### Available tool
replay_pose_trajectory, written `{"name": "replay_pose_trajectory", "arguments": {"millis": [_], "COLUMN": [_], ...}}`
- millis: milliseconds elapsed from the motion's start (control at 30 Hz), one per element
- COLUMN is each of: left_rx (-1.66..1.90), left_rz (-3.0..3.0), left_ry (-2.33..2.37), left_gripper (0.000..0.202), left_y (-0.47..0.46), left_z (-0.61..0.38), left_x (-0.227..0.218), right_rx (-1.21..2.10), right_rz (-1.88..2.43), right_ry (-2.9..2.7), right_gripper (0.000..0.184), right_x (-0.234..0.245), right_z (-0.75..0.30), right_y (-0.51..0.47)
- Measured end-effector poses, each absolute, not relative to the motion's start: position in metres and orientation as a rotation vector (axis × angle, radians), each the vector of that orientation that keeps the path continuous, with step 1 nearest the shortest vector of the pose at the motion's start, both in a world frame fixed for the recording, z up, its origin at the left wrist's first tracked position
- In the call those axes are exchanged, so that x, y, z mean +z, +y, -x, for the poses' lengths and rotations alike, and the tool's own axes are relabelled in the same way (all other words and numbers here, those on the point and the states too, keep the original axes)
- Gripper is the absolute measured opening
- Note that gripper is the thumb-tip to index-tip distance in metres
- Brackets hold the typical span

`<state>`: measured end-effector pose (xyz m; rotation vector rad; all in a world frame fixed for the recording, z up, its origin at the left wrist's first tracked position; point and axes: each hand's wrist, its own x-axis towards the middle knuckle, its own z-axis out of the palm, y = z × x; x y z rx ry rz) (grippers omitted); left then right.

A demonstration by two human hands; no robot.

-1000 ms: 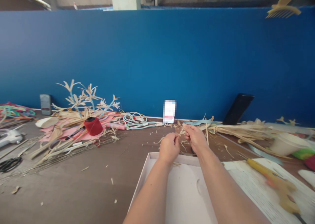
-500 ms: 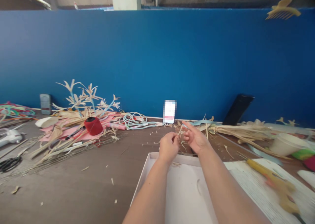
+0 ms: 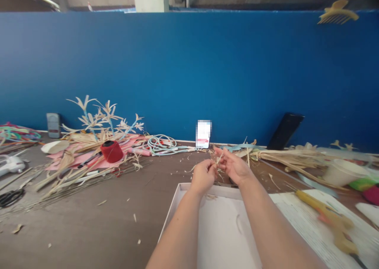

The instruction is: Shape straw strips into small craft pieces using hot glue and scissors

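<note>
Right fingers [image 3: 226,154] moved nearer left fingers [image 3: 211,167], pale strip [image 3: 219,159] between them.

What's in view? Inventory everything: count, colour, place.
Partition: one, blue, back
Toothed object: one, yellow, upper right
Phone: one, white screen, back centre
Slab: one, black, back right
Device: one, grey, back left
Flowers: several, cream, left
Spool: one, red, left
Looped cord: one bundle, pale blue, left
Dry strips: many, tan, both sides
Tool: one, white, left edge
Cup: one, white, right
Glue gun: one, yellow, right
Paper: one or more, white, right
Box: one, white, under forearms
Other clutter: uncounted, mixed, edges
Table: one, brown, underneath
Left hand: one, centre, pinching pale strip
Right hand: one, centre
</note>
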<state>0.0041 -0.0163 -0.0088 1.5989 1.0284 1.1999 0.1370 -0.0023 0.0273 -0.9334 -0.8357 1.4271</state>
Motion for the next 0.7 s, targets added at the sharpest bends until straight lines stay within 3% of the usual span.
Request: {"name": "replay_pose_trajectory", "arguments": {"millis": [267,700], "left_rx": [1.142,1.210], "left_rz": [-1.373,-1.540], "left_ry": [0.916,0.985], "left_gripper": [0.019,0.020], "left_y": [-0.0166,-0.0161], "left_z": [-0.0037,-0.0018], "left_x": [-0.0014,-0.0046], "right_rx": [1.449,1.265], "right_rz": [0.872,0.959], "right_ry": [-0.817,-0.893], "right_gripper": [0.020,0.024], "right_x": [0.0252,0.0216], "right_z": [-0.1405,-0.1438], "right_y": [-0.0013,0.0017]}}
